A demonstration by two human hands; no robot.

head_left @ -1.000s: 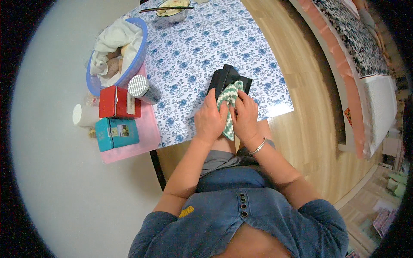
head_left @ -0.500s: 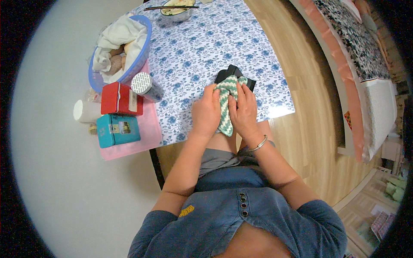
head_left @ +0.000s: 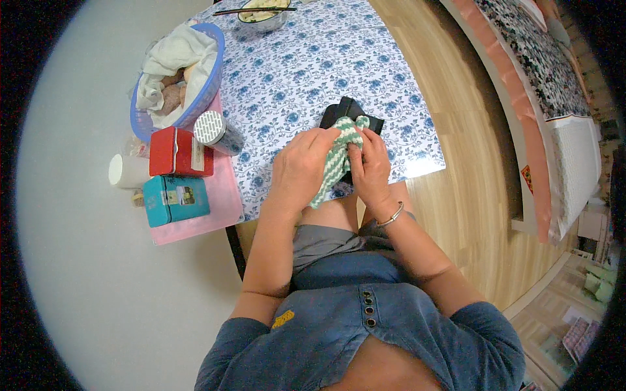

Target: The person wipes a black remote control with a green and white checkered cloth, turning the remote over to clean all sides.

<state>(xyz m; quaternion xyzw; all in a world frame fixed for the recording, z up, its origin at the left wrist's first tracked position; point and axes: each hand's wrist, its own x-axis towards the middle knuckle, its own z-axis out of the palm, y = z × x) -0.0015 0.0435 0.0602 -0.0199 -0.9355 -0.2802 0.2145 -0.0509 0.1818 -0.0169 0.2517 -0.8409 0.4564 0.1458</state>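
Observation:
A green-and-white striped knitted piece [head_left: 335,159] is bunched between my hands at the table's near edge. My left hand [head_left: 303,166] grips it from the left, fingers curled over its upper part. From the right, my right hand [head_left: 370,171] pinches the cloth with thumb and fingers near its top. One end of the knit hangs down beside my left hand toward my lap. Under and beyond it lies a black item [head_left: 342,109], mostly covered, whose kind I cannot make out.
On the flowered tablecloth [head_left: 313,72] stand a cloth-lined blue basket [head_left: 218,72], a jar with a patterned lid [head_left: 210,128], a red tin [head_left: 173,151] and a teal tin [head_left: 175,201]. Chopsticks rest across a bowl [head_left: 264,23] at the back. A bed [head_left: 564,169] is at right.
My left hand has shifted a little left and turned over the knit. The knit's lower end has swung left, and its top is more bunched.

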